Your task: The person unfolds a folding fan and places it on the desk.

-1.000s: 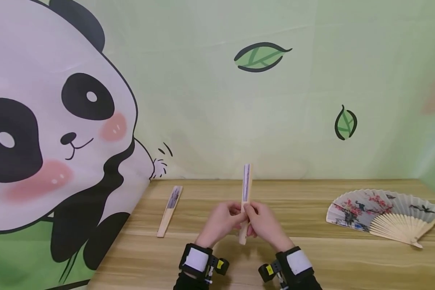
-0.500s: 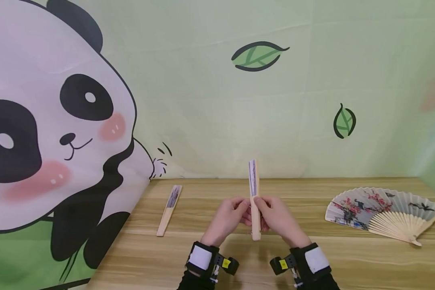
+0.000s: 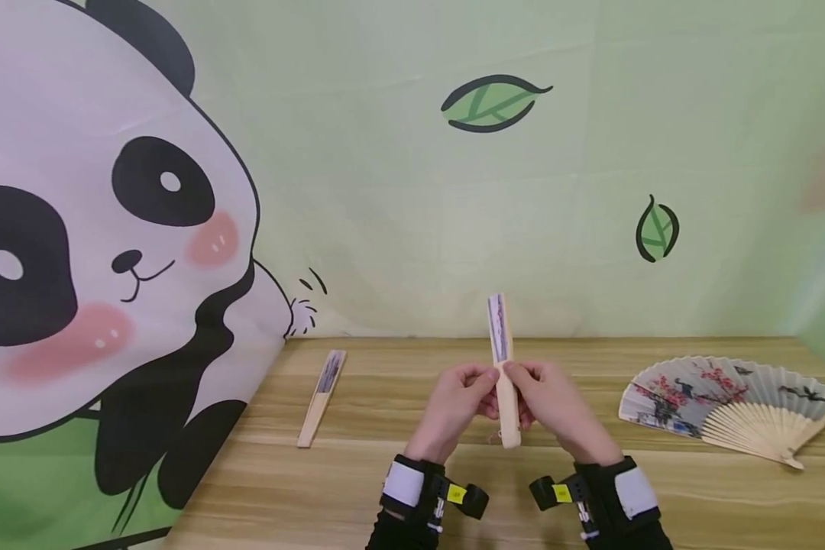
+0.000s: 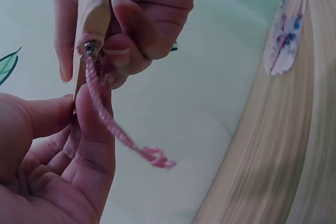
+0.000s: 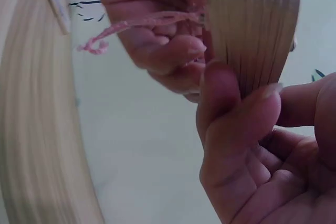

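Observation:
A folded hand fan stands upright above the middle of the table, its top leaning slightly left in the head view. My left hand pinches its left edge between thumb and fingers. From the other side my right hand grips the same fan, thumb on the front. Pale wooden ribs lie stacked together in the right wrist view. From the rivet at the lower end hangs a pink cord, seen in the left wrist view. The printed leaf is folded up between the ribs.
On the wood-grain table, a second folded fan lies to the left. A spread fan with a pink blossom print lies at the right. Behind stands a green backdrop with a panda and leaves.
Both hands have moved right and a little farther up in the view, carrying the folded fan. The fan's top has tipped left. The other two fans have stayed put.

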Action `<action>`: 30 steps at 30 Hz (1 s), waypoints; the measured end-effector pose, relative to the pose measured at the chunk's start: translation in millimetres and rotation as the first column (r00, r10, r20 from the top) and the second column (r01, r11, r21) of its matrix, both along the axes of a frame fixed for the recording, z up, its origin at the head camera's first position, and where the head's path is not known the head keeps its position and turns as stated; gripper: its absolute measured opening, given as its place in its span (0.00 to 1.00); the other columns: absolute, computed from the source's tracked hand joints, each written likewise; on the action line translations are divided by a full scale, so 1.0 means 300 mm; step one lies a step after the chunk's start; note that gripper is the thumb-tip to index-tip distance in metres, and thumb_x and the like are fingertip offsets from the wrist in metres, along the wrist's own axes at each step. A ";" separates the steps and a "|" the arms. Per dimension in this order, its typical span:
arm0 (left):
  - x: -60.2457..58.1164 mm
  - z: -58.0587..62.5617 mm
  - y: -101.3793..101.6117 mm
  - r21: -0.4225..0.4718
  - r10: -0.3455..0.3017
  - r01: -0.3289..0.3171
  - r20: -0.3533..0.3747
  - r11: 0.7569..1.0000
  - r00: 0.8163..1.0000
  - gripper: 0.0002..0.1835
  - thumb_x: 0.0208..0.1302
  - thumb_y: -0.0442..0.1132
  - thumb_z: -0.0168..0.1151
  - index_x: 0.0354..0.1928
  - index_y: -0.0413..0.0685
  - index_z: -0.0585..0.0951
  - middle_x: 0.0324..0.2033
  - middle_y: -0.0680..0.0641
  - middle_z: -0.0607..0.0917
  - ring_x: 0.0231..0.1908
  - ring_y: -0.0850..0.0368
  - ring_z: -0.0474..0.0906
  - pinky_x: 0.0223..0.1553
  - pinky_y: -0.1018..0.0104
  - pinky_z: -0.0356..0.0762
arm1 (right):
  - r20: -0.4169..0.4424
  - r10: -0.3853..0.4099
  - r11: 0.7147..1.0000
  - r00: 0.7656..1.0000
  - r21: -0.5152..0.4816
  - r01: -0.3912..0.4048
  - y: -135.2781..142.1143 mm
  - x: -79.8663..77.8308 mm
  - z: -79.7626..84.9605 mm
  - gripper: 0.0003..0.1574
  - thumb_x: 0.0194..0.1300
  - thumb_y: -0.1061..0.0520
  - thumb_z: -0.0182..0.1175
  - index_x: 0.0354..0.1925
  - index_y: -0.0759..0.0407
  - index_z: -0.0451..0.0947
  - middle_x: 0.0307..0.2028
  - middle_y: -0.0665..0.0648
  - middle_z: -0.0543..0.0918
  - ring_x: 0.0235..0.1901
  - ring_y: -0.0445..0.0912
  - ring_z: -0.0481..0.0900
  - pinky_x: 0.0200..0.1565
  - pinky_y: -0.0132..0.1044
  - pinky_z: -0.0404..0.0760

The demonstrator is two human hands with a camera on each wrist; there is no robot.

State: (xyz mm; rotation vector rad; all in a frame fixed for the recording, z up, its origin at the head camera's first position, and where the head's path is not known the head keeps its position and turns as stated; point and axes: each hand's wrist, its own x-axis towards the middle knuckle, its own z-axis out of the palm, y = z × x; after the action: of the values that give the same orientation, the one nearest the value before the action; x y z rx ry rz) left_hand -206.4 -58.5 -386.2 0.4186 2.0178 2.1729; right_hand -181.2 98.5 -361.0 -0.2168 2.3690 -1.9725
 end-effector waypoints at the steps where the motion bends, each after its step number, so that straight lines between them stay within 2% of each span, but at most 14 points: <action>1: -0.004 0.003 0.013 0.007 0.002 -0.002 -0.004 1.000 1.000 0.11 0.74 0.39 0.56 0.45 0.37 0.80 0.29 0.45 0.82 0.28 0.58 0.77 0.31 0.69 0.78 | 0.000 -0.012 1.000 1.000 -0.007 0.012 0.010 -0.001 0.005 0.20 0.78 0.51 0.48 0.46 0.66 0.78 0.24 0.59 0.73 0.20 0.46 0.71 0.22 0.34 0.74; 9: -0.039 0.012 0.081 0.082 0.049 -0.046 -0.033 0.996 0.998 0.09 0.72 0.36 0.56 0.43 0.34 0.79 0.27 0.46 0.80 0.26 0.59 0.75 0.27 0.72 0.75 | -0.007 -0.058 0.998 0.998 -0.039 0.058 0.049 -0.024 0.027 0.20 0.78 0.52 0.48 0.47 0.67 0.79 0.24 0.60 0.75 0.20 0.46 0.71 0.24 0.35 0.77; 15: -0.048 0.013 0.118 0.048 0.036 -0.032 -0.084 0.998 0.996 0.09 0.73 0.36 0.56 0.43 0.35 0.80 0.27 0.46 0.79 0.26 0.58 0.75 0.26 0.71 0.76 | -0.005 -0.111 0.994 0.994 -0.018 0.111 0.082 -0.029 0.026 0.20 0.78 0.52 0.48 0.47 0.66 0.80 0.24 0.61 0.76 0.20 0.47 0.73 0.25 0.38 0.79; 23: -0.041 0.009 0.117 0.002 0.081 -0.081 -0.086 0.997 0.993 0.11 0.70 0.38 0.58 0.45 0.37 0.80 0.26 0.46 0.80 0.24 0.58 0.75 0.24 0.70 0.75 | -0.033 -0.159 0.987 0.987 0.021 0.159 0.067 -0.028 0.023 0.20 0.78 0.53 0.48 0.44 0.67 0.81 0.23 0.60 0.76 0.19 0.47 0.73 0.22 0.36 0.76; 30: -0.056 0.001 0.115 0.027 0.056 -0.054 -0.074 0.998 0.996 0.12 0.70 0.37 0.57 0.46 0.34 0.80 0.28 0.45 0.81 0.25 0.57 0.76 0.24 0.69 0.76 | -0.031 -0.205 0.975 0.978 0.083 0.207 0.060 -0.027 0.027 0.20 0.78 0.53 0.47 0.47 0.67 0.80 0.25 0.59 0.76 0.20 0.47 0.73 0.23 0.36 0.77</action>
State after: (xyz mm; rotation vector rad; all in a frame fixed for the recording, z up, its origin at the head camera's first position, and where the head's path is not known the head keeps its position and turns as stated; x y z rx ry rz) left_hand -223.1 -23.9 -386.1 0.4595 2.0659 2.2498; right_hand -189.4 116.5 -352.9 0.0128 2.5782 -1.9518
